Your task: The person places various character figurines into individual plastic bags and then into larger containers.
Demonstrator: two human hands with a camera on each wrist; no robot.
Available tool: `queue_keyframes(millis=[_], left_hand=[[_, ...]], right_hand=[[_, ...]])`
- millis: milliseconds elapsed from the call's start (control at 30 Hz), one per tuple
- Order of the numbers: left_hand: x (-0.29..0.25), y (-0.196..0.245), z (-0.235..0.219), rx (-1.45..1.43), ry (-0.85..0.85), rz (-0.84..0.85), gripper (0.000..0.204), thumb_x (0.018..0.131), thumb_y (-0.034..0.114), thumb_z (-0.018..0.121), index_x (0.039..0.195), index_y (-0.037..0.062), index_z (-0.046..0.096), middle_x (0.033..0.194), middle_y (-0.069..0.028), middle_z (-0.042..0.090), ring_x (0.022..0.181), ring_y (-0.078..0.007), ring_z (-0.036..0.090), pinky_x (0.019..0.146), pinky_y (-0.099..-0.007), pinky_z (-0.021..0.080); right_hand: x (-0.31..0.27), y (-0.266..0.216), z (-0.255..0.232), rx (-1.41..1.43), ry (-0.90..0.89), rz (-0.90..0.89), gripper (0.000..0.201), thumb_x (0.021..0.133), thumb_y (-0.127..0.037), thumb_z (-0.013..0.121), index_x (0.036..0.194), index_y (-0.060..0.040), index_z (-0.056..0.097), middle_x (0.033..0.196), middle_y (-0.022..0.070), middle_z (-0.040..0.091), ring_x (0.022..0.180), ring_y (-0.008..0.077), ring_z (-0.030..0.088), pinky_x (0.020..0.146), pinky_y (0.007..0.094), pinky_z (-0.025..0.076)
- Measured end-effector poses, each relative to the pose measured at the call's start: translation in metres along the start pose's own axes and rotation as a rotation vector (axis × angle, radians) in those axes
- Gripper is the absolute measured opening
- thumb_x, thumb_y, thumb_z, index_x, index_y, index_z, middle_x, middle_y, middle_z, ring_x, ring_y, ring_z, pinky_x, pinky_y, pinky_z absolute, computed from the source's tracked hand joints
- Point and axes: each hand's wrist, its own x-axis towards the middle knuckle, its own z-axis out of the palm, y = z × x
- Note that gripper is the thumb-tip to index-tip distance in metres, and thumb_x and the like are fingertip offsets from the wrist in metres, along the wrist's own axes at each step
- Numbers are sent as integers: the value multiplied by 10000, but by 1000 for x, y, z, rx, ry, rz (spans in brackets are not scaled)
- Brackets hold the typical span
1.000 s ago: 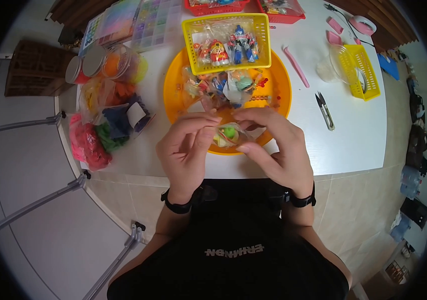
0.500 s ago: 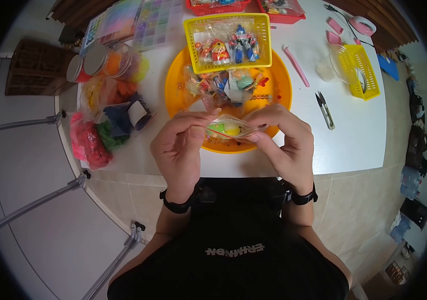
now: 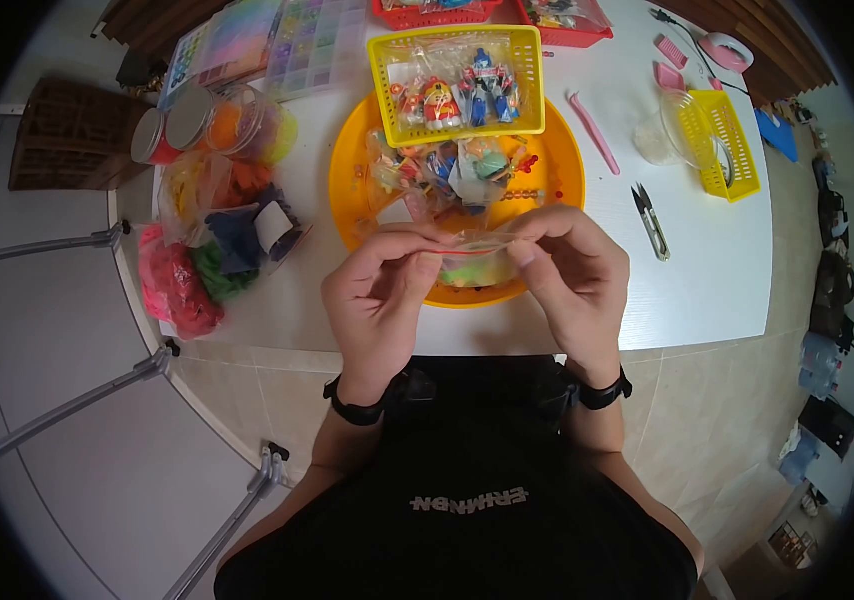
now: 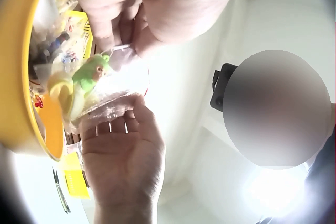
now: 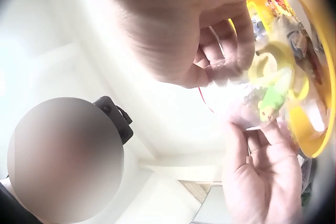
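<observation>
Over the near edge of the orange round tray (image 3: pixel 347 130), a clear zip bag (image 3: pixel 477 268) with a red seal line is held by both hands. My left hand (image 3: pixel 377 305) pinches one upper corner between thumb and fingers. The opposite corner is pinched by my right hand (image 3: pixel 582 295). Through the plastic show a small green toy figure (image 4: pixel 85 77) and a yellow curved piece (image 4: pixel 62 91). The bag's mouth is drawn nearly straight between the thumbs.
A yellow basket (image 3: pixel 379 95) with bagged toy figures sits over the tray's far part. On the right lie thread snips (image 3: pixel 651 222), pink tweezers (image 3: pixel 594 133) and another yellow basket (image 3: pixel 742 150). Jars (image 3: pixel 192 120) and bags of coloured material (image 3: pixel 182 285) stand left.
The bag's mouth gaped half a second ago and is now narrowed to a line. My left hand has moved slightly right, and the bag has turned so its red line faces up.
</observation>
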Motion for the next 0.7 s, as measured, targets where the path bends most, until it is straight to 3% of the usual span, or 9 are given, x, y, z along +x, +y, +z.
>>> queue_keyframes(millis=[267, 367, 467, 700], left_hand=[[0, -1, -1, -12, -34, 52, 132, 994, 6, 649, 1108, -60, 646, 1108, -114, 702, 980, -124, 653, 905, -272, 521], [0, 9, 8, -87, -21, -71, 128, 982, -28, 651, 1106, -61, 644, 1102, -106, 697, 976, -116, 651, 884, -262, 520], [-3, 2, 1, -24, -30, -83, 130, 968, -66, 646, 1098, -64, 644, 1088, -107, 694, 975, -119, 654, 870, -255, 520], [-4, -1, -3, 60, -53, -15, 111, 972, -68, 636, 1083, -72, 647, 1095, -119, 691, 994, -125, 654, 876, -258, 523]], right_hand=[[0, 3, 2, -114, -49, -5, 103, 913, -39, 741, 992, 4, 690, 852, 34, 686, 779, 89, 613, 734, 243, 492], [0, 2, 2, -90, -38, 9, 100, 916, -38, 740, 991, 7, 691, 856, 31, 687, 776, 86, 607, 730, 242, 491], [0, 5, 3, -39, -28, 19, 108, 917, -38, 741, 1001, 10, 695, 860, 29, 688, 781, 83, 610, 729, 242, 493], [3, -3, 0, -89, -143, 37, 120, 908, -39, 749, 1005, 16, 703, 898, 40, 705, 808, 90, 630, 744, 246, 503]])
